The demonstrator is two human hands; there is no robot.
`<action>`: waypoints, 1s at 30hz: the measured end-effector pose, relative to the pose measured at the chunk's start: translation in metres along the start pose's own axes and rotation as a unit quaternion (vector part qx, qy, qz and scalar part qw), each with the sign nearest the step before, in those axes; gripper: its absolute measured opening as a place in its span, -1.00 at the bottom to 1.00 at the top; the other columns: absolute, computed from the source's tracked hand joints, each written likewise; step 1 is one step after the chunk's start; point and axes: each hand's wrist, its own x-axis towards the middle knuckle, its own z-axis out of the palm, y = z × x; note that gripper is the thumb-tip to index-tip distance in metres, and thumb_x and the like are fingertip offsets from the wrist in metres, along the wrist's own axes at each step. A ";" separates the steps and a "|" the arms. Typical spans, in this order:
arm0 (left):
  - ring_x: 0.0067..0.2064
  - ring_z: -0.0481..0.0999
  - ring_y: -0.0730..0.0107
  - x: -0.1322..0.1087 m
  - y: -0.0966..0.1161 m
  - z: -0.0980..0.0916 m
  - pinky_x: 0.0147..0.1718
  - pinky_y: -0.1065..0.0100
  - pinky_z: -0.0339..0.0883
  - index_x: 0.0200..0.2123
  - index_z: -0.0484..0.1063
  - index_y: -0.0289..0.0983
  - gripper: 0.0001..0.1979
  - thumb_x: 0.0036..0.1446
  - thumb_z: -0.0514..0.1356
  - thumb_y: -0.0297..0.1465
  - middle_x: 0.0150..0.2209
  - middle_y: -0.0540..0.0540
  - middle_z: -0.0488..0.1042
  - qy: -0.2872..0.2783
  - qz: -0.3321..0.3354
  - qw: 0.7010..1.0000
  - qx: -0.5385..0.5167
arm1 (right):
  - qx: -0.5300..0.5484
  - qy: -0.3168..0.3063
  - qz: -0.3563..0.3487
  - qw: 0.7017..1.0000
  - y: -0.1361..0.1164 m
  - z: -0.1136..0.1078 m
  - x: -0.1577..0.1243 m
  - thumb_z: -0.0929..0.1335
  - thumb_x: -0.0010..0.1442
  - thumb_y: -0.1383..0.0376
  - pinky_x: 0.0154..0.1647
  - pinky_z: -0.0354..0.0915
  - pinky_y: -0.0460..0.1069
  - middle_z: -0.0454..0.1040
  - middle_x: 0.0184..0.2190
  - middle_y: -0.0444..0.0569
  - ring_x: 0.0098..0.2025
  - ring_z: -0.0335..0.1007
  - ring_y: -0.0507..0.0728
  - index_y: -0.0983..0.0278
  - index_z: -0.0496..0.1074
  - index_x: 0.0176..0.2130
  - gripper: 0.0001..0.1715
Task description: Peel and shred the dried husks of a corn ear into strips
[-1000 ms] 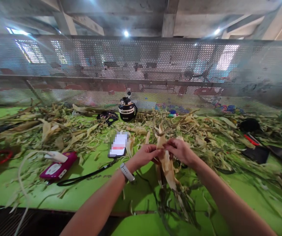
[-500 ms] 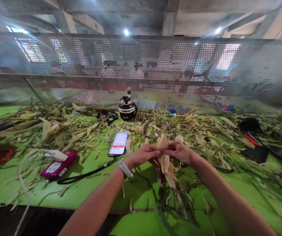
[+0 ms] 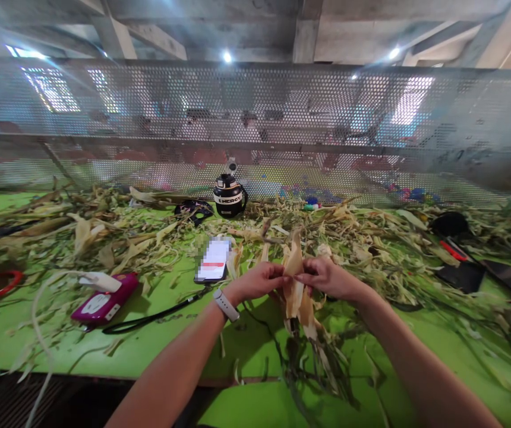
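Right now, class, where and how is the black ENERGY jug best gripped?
Probably by its handle, coming from the right: the loop juts out on that side of the upright jug, clear of the patterned item at left. The raised lid suggests keeping it level. The right hand would suit, but pinches a dry husk.

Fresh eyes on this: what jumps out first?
Probably the left hand and right hand pinching a pale husk near the middle. Next, the black jug marked ENERGY behind them, and the lit phone to their left. Dry scraps litter the green table all around.
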 end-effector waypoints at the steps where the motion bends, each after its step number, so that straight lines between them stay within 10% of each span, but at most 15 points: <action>1: -0.38 0.43 0.44 0.000 0.000 0.000 -0.40 0.45 0.33 -0.28 0.41 -0.34 -0.62 0.03 0.17 -0.12 -0.41 -0.03 0.43 -0.002 0.005 1.000 0.020 | -0.013 -0.006 0.000 1.000 0.000 0.000 0.000 0.30 0.09 0.20 -0.56 0.22 -0.13 0.32 -0.56 -0.16 -0.57 0.24 -0.04 0.32 0.32 -0.41 -0.79; 20: -0.42 0.32 0.47 0.003 -0.004 0.004 -0.42 0.48 0.18 -0.30 0.42 -0.29 -0.77 0.16 0.00 -0.36 -0.44 0.00 0.41 0.052 0.070 0.957 0.275 | -0.289 0.058 -0.083 0.952 0.014 0.005 0.001 0.21 0.13 0.37 -0.41 0.10 -0.08 0.37 -0.47 -0.05 -0.44 0.22 0.04 0.33 0.31 -0.42 -0.86; 30: -0.55 0.32 0.44 0.003 0.003 0.019 -0.54 0.42 0.04 -0.48 0.32 -0.30 -0.79 0.15 -0.03 -0.46 -0.59 -0.06 0.34 0.184 0.045 0.891 0.413 | -0.450 0.129 0.064 0.882 -0.008 0.038 0.003 0.18 0.08 0.50 -0.43 0.08 -0.06 0.45 -0.42 0.04 -0.39 0.38 0.13 0.35 0.30 -0.26 -0.79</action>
